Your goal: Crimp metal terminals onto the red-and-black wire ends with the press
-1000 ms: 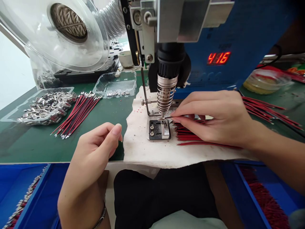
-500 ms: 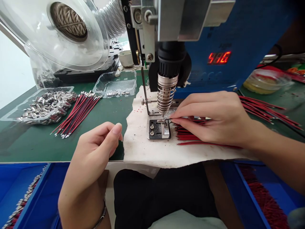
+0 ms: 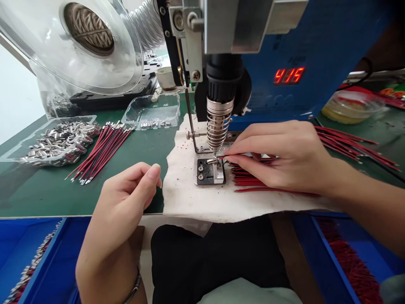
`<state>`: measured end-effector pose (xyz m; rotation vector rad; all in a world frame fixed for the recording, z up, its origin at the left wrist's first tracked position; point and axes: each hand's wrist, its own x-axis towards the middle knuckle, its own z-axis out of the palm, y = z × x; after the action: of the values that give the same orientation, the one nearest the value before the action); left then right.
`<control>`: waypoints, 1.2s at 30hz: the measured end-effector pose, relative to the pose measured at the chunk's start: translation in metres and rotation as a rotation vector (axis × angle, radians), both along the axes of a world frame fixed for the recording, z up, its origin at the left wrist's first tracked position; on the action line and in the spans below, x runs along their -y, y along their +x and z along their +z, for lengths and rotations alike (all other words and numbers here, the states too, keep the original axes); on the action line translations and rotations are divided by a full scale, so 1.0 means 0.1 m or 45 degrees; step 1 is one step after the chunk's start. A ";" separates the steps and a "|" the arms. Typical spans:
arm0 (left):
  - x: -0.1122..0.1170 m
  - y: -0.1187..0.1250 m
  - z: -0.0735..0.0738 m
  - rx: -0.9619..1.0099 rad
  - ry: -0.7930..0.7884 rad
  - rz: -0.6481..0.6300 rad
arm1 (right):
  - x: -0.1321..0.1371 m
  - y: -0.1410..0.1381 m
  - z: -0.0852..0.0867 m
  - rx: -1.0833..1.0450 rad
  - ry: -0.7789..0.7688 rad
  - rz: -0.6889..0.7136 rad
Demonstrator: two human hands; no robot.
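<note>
My right hand (image 3: 278,158) pinches a thin red-and-black wire (image 3: 222,157) between thumb and forefinger. The wire's end meets a small silver metal cylinder (image 3: 211,161) on the black fixture (image 3: 201,169). Directly above is the soldering iron (image 3: 219,126), its spring-wrapped tip down at the joint. My left hand (image 3: 131,196) hovers at the table's front edge, closed, thumb pressed to the curled forefinger; whether anything is inside is hidden. Beneath my right hand several red-and-black wires (image 3: 247,179) lie on a cream cloth (image 3: 190,198).
Finished-looking wires with metal ends (image 3: 100,152) lie left, beside a clear tray (image 3: 12,152) of metal cylinders. Another clear tray (image 3: 129,114) sits behind. The blue machine (image 3: 268,103) shows red digits. Blue bins (image 3: 63,257) hang below the table edge. More wires (image 3: 354,145) lie right.
The wire in my right hand has turned: its red side now shows near the tip where black showed before. The metal cylinder sits slightly more tilted. My left hand has barely moved.
</note>
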<state>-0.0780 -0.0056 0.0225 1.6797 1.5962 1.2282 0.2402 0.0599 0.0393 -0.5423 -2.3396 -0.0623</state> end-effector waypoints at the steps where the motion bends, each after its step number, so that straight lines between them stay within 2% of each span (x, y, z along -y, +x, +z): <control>1: 0.00 0.00 0.00 0.001 0.001 0.001 | 0.00 0.00 0.00 0.002 0.001 0.000; 7: -0.04 0.02 -0.01 -0.002 0.021 0.010 | -0.01 0.00 -0.02 -0.014 -0.009 0.011; 10: -0.02 0.04 -0.03 -0.015 0.094 0.044 | 0.00 0.00 -0.01 -0.014 -0.015 0.021; 15: 0.23 0.25 -0.09 0.032 0.229 0.219 | 0.11 0.00 0.03 0.006 -0.008 0.027; 17: 0.38 0.41 -0.08 0.100 0.193 0.162 | 0.16 0.00 0.05 -0.007 -0.020 0.033; 20: 0.53 0.68 -0.03 0.148 0.085 -0.107 | 0.22 0.00 0.08 -0.064 -0.091 0.174; 23: 0.54 0.91 -0.02 0.184 0.077 -0.344 | 0.24 0.01 0.09 -0.046 -0.147 0.339; 26: 0.47 1.08 -0.06 0.329 0.111 -0.467 | 0.24 0.02 0.09 0.006 -0.169 0.420; 28: 0.43 1.17 -0.09 0.424 0.110 -0.473 | 0.23 0.03 0.10 0.064 -0.183 0.481; 31: 0.40 1.25 -0.11 0.504 0.090 -0.385 | 0.21 0.03 0.10 0.124 -0.171 0.541; 36: 0.46 1.29 -0.17 0.600 0.071 -0.298 | 0.20 0.00 0.09 0.149 -0.029 0.504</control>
<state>0.0513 -0.0520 0.0054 1.4218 1.0632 1.4227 0.2407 0.0397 0.0486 -0.0798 -2.5215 0.1204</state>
